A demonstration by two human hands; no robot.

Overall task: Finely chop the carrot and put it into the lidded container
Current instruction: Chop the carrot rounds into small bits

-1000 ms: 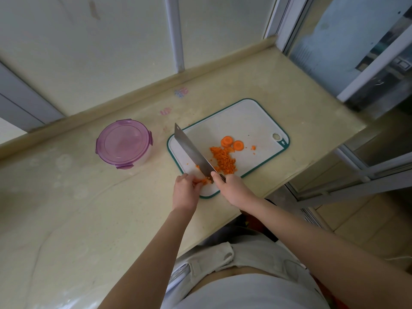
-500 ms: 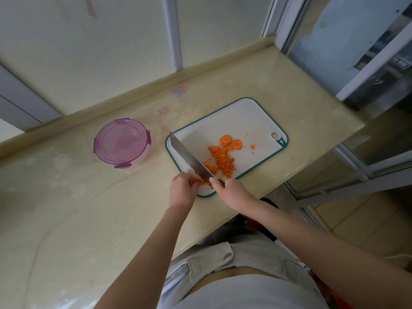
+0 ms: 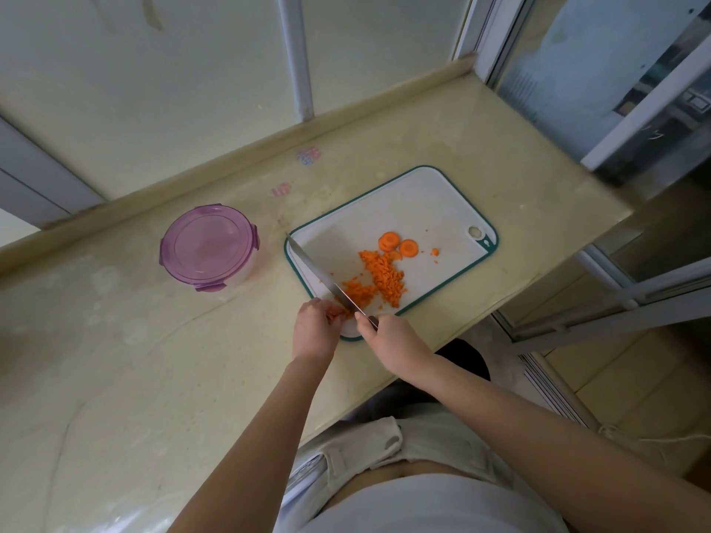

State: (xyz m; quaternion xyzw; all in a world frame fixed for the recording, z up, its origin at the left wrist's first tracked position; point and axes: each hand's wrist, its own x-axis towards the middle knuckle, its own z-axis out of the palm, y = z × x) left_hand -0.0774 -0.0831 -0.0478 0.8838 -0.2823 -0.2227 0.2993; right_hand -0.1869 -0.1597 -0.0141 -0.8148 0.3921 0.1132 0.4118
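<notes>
At mid-frame on the cutting board (image 3: 423,201), the right hand (image 3: 388,336) gripped the knife (image 3: 315,271), blade down in chopped carrot (image 3: 384,278); the left hand (image 3: 313,332) pinched a carrot bit (image 3: 340,311) in its fingers (image 3: 327,314). Chopping seemed unfinished: two slices (image 3: 398,244) lay whole, and the lidded container (image 3: 207,246), left of the board, needed opening.

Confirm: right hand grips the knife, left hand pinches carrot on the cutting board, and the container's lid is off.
One thing is wrong: the head view shows the purple lid on the container, closed. The rest holds: right hand grips the knife, left hand pinches carrot on the cutting board.
</notes>
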